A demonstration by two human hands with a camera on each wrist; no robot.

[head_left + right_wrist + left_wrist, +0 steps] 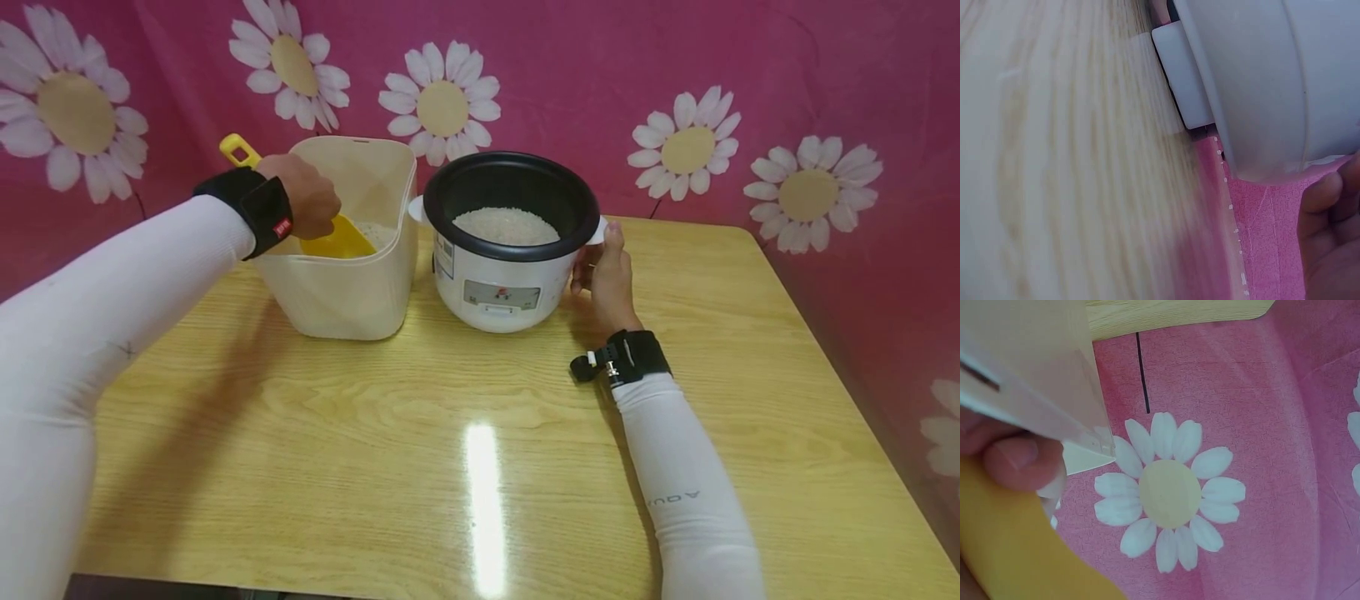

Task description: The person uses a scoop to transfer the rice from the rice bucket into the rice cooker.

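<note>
My left hand (303,196) grips a yellow scoop (341,239) over the near rim of a tall cream bin (337,292). The scoop's bowl dips inside the bin, by the pale rice (377,233), while its looped handle end sticks out behind my wrist. To the right of the bin stands a white rice cooker (465,287) with a black inner rim and white rice (507,226) in it. My right hand (611,279) holds the cooker's right side handle (597,232), fingers curled beneath it. In the left wrist view, fingers press against the yellow scoop (1016,531).
Both containers stand near the back of a wooden table (375,433). Right behind it hangs a pink cloth (570,83) printed with large white daisies. A small label panel (501,294) marks the cooker's front. The table's right edge slants away beyond my right arm.
</note>
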